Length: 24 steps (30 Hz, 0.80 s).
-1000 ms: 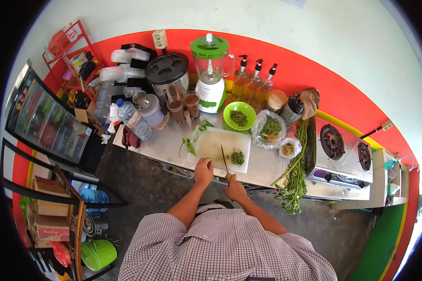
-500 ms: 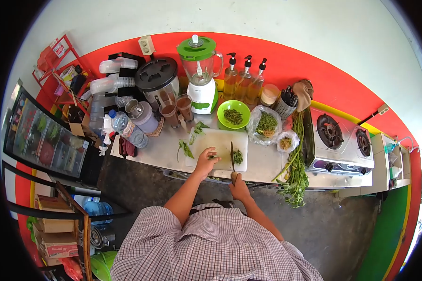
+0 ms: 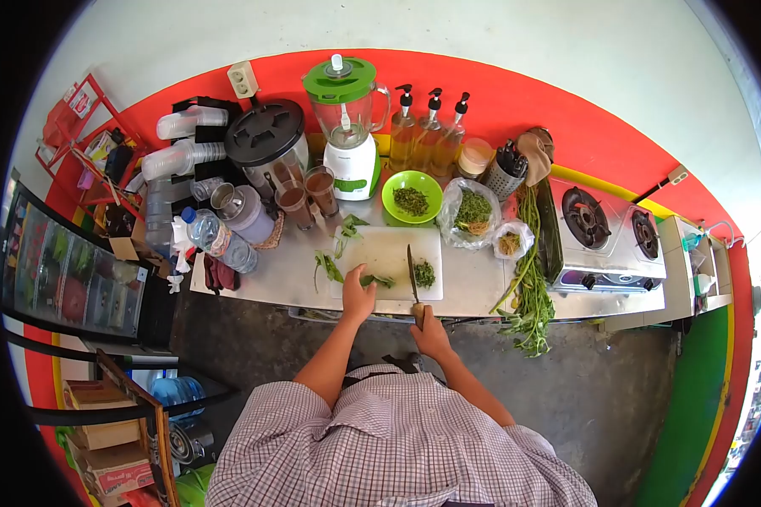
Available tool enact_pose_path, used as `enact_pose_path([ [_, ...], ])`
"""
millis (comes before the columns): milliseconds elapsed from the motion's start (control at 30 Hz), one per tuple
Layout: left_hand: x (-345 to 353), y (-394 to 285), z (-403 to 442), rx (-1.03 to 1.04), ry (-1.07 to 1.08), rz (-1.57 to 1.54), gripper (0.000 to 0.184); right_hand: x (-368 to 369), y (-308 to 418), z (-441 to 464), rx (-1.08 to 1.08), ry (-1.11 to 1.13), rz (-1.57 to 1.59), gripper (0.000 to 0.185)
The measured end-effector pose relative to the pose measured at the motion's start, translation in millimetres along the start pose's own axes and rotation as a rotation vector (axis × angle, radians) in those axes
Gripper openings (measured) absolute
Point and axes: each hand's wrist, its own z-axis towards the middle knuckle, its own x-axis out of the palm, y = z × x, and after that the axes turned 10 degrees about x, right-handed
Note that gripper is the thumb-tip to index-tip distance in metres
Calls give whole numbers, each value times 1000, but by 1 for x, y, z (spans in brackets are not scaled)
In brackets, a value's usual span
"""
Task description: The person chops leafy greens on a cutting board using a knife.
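My right hand [image 3: 432, 333] is wrapped round the handle of a knife [image 3: 413, 279], whose blade points away over the white cutting board [image 3: 380, 245]. Chopped greens [image 3: 424, 274] lie just right of the blade. At the board's left part, my left hand [image 3: 359, 293] touches or nearly touches a small bunch of green leaves [image 3: 379, 280], fingers bent; the fingertips are too small to read clearly. Loose leafy sprigs [image 3: 329, 268] lie at the board's left edge. Behind the board stands a green bowl [image 3: 432, 207] with chopped greens inside.
A blender [image 3: 347, 160], oil bottles [image 3: 425, 139] and filled glasses [image 3: 294, 203] stand along the back. Right of the board are a plastic bag of greens [image 3: 473, 198], long leafy stems [image 3: 528, 313] and a gas stove [image 3: 609, 228]. A water bottle [image 3: 216, 237] stands left.
My left hand rose with a bit of green in its fingers, then came down beside leaves now lying on the board. The knife has turned upright, away from the left hand. The view has shifted.
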Motion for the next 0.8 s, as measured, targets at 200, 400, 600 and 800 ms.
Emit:
enact_pose_path([
  [200, -15, -24, -9, 188, 105, 331, 44, 9, 12, -1, -100, 27, -65, 56],
  [400, 4, -33, 2, 389, 188, 387, 31, 12, 23, -4, -68, 39, -147, 52],
  [600, 14, -29, 13, 272, 285, 378, 16, 9, 33, -10, -23, 35, -185, 49],
  [800, 14, -21, 2, 415, 228, 402, 11, 4, 45, -15, 16, 32, -234, 48],
])
